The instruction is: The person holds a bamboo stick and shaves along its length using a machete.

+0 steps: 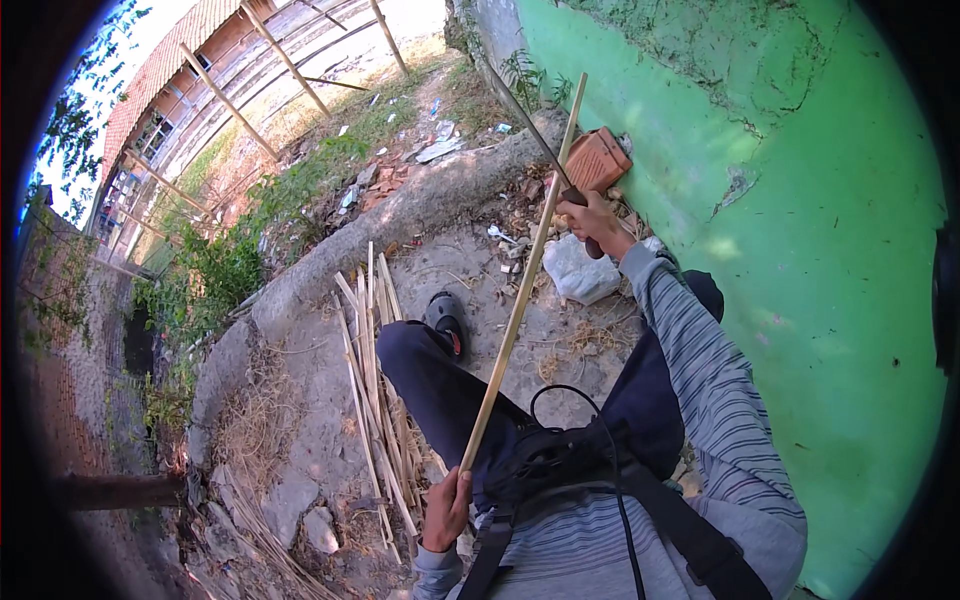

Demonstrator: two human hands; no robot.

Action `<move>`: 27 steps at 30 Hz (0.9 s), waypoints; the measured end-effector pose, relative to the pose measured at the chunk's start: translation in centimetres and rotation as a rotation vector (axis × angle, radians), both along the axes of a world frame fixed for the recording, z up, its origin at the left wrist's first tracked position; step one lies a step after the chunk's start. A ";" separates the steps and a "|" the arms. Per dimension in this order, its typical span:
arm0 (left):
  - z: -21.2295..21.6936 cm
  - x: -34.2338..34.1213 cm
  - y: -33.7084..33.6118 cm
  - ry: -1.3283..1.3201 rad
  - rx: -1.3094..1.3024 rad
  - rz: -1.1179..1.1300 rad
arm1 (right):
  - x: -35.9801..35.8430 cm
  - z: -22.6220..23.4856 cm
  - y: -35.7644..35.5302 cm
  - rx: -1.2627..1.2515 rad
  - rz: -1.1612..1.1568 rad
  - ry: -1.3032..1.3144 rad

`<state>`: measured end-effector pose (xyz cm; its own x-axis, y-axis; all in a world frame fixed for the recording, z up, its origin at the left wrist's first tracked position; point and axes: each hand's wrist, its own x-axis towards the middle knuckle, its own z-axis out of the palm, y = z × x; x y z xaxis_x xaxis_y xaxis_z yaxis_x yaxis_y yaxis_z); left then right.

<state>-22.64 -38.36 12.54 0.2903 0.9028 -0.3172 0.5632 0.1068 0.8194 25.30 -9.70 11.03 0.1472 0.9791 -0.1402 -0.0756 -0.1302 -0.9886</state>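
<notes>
My left hand (446,510) is closed around the lower end of a long, pale bamboo strip (522,295). The strip slants up and to the right, across my leg, its far end near the green wall. In my closed right hand (597,222) is the brown handle of a machete (524,112), whose long dark blade points up and to the left. Blade and strip cross just beyond that hand; whether they touch, I cannot tell. A whitish stone (580,272) lies on the ground below my right hand.
Several bamboo strips (372,390) lie in a bundle left of my leg. Close on the right stands the green wall (820,330), with an orange-brown hollow block (597,160) at its foot. A low concrete ledge (400,205) curves across ahead. A black cable (612,440) hangs over my lap.
</notes>
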 end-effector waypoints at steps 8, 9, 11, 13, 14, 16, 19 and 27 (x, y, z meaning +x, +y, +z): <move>-3.6 -3.7 1.6 -0.244 -0.533 -0.045 | -5.5 3.7 -3.4 0.099 0.031 0.336; -3.8 -4.2 1.8 -0.241 -0.534 -0.046 | -5.7 3.9 -3.9 0.099 0.028 0.339; -3.6 -4.8 2.5 -0.124 -0.404 -0.193 | -6.6 4.6 -4.9 0.107 0.038 0.348; -2.1 -4.9 4.2 0.118 -0.268 -0.290 | -7.4 5.7 -5.9 0.119 0.018 0.331; 0.0 -3.6 5.3 0.124 -0.234 -0.291 | -7.9 6.3 -6.3 0.121 -0.002 0.305; 2.3 -1.3 7.5 0.133 -0.196 -0.280 | -8.9 6.6 -6.5 0.119 -0.015 0.284; 3.3 1.7 10.7 0.019 -0.138 -0.384 | -9.7 7.0 -6.7 0.136 -0.024 0.273; 6.0 10.8 14.0 -0.517 -0.237 -0.263 | -10.4 8.8 -7.5 0.135 0.009 0.275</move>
<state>-11.80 -24.32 18.51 0.6630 0.7023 -0.2591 0.1326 0.2305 0.9640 14.88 -17.16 19.83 0.1133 0.9927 -0.0418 -0.3427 -0.0005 -0.9394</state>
